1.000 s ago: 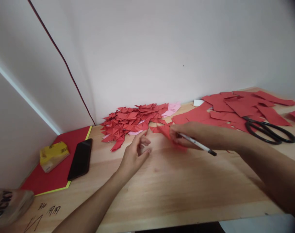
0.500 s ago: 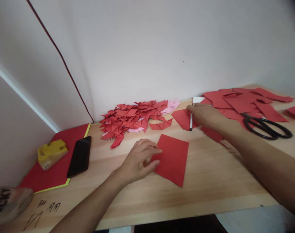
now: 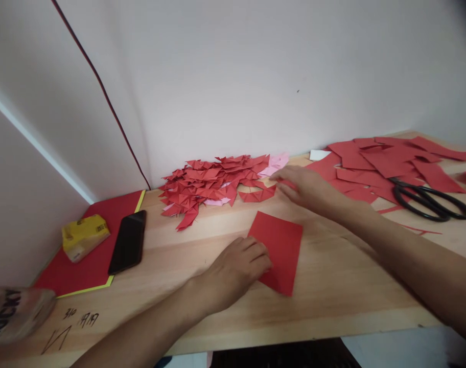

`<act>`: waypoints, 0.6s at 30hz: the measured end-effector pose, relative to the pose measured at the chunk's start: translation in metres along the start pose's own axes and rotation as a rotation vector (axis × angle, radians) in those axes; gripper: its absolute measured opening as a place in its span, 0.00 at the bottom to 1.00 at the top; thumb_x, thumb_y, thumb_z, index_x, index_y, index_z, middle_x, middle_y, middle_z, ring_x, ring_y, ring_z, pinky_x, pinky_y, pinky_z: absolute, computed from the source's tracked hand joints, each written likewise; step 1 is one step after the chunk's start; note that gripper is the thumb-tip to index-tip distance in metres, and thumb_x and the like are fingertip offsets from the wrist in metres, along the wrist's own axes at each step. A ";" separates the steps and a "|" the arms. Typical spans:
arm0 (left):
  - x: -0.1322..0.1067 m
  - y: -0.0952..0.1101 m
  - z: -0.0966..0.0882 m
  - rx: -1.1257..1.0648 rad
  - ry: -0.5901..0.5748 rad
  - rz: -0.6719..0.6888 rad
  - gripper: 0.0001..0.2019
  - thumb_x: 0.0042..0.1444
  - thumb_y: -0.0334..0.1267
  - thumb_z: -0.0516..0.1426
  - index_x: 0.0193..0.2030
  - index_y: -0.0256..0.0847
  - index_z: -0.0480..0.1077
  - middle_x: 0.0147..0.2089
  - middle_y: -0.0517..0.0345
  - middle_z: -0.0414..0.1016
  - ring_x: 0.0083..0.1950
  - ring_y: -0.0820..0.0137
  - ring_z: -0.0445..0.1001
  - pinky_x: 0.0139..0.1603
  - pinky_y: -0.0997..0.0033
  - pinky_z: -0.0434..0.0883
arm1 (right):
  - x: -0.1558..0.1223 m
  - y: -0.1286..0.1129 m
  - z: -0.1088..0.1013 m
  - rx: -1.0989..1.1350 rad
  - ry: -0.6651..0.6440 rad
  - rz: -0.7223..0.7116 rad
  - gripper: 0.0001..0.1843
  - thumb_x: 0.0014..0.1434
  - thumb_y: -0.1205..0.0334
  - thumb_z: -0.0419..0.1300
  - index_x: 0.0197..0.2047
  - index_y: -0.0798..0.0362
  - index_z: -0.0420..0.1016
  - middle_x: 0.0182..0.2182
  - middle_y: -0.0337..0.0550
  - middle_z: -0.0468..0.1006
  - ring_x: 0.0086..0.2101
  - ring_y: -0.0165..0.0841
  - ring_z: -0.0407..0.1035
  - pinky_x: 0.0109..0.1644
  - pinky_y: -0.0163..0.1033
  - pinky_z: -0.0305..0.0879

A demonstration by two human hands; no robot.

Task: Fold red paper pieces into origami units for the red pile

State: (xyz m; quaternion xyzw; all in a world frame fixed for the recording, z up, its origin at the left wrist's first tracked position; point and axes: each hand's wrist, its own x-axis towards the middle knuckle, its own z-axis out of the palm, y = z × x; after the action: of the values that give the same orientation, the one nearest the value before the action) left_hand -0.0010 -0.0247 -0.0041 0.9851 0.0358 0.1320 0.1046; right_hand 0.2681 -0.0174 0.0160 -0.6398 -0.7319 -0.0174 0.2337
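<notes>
A red paper sheet (image 3: 284, 250) lies at an angle on the wooden table. My left hand (image 3: 242, 268) is over its left side, with curled fingers closed on the paper; the thumb is hidden. Farther back, my right hand (image 3: 304, 186) hovers just right of the folded paper pieces, its thumb and fingers apart. I see nothing held in it. The folded red paper pieces (image 3: 206, 179) form a heap by the wall, with several pink ones (image 3: 277, 162) among them. Flat red paper pieces (image 3: 390, 163) lie in a loose pile at the right. The pen is not visible.
Black-handled scissors (image 3: 428, 199) rest against the cut paper. On the left are a black phone (image 3: 129, 243), a yellow packet (image 3: 85, 236), a red sheet with yellow edges (image 3: 121, 202) and a clear plastic container (image 3: 20, 312). A wall runs behind the table.
My left hand has moved right and down onto the red sheet, its fingers curling. My right hand has shifted slightly left. The pen and small paper stack beneath it no longer show there.
</notes>
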 end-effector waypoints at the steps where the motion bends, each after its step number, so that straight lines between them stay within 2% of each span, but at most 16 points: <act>1: 0.000 0.000 0.000 -0.023 0.011 -0.009 0.08 0.66 0.29 0.49 0.40 0.36 0.69 0.42 0.54 0.74 0.44 0.68 0.67 0.46 0.67 0.66 | -0.001 -0.006 0.002 0.049 -0.066 -0.006 0.14 0.64 0.62 0.49 0.43 0.49 0.75 0.43 0.47 0.79 0.43 0.40 0.72 0.45 0.42 0.66; 3: 0.000 -0.001 0.001 -0.062 0.027 -0.023 0.09 0.67 0.31 0.49 0.39 0.37 0.69 0.42 0.54 0.74 0.43 0.69 0.68 0.47 0.67 0.66 | -0.005 -0.018 0.004 0.112 -0.208 -0.045 0.12 0.64 0.60 0.50 0.41 0.50 0.74 0.40 0.47 0.79 0.39 0.38 0.72 0.41 0.40 0.65; 8: 0.001 -0.001 -0.001 -0.092 0.050 -0.041 0.10 0.67 0.33 0.49 0.38 0.38 0.70 0.40 0.53 0.74 0.42 0.69 0.68 0.47 0.66 0.66 | -0.012 -0.040 -0.002 0.020 -0.407 -0.095 0.10 0.58 0.54 0.60 0.36 0.53 0.72 0.39 0.49 0.76 0.38 0.40 0.70 0.34 0.39 0.59; 11: 0.001 -0.003 -0.003 -0.124 0.046 -0.067 0.08 0.65 0.35 0.52 0.37 0.38 0.70 0.40 0.53 0.74 0.42 0.68 0.68 0.47 0.66 0.66 | -0.018 -0.052 -0.011 -0.062 -0.492 -0.013 0.10 0.58 0.56 0.61 0.37 0.54 0.71 0.38 0.50 0.77 0.36 0.41 0.71 0.33 0.39 0.57; 14: 0.000 -0.006 -0.003 -0.170 0.069 -0.132 0.08 0.63 0.41 0.56 0.39 0.39 0.70 0.42 0.52 0.73 0.46 0.66 0.67 0.49 0.64 0.66 | -0.023 -0.058 -0.016 -0.078 -0.539 0.017 0.08 0.60 0.58 0.60 0.36 0.54 0.70 0.35 0.49 0.78 0.33 0.40 0.71 0.30 0.38 0.55; 16: -0.001 -0.009 -0.002 -0.187 0.107 -0.200 0.12 0.59 0.45 0.59 0.43 0.39 0.70 0.46 0.51 0.73 0.49 0.63 0.67 0.52 0.61 0.66 | -0.024 -0.058 -0.015 -0.024 -0.569 0.027 0.07 0.61 0.58 0.59 0.36 0.54 0.70 0.34 0.47 0.78 0.32 0.38 0.71 0.29 0.37 0.54; 18: -0.002 -0.012 -0.001 -0.186 0.132 -0.287 0.18 0.56 0.47 0.63 0.48 0.39 0.69 0.49 0.49 0.72 0.52 0.61 0.66 0.53 0.59 0.66 | -0.024 -0.057 -0.014 -0.004 -0.559 0.026 0.07 0.60 0.59 0.59 0.37 0.54 0.71 0.36 0.49 0.78 0.34 0.39 0.72 0.31 0.37 0.56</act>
State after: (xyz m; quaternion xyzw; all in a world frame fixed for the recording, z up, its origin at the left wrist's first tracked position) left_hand -0.0035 -0.0133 -0.0062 0.9451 0.1702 0.1829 0.2104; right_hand 0.2205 -0.0542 0.0353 -0.6296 -0.7596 0.1615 0.0217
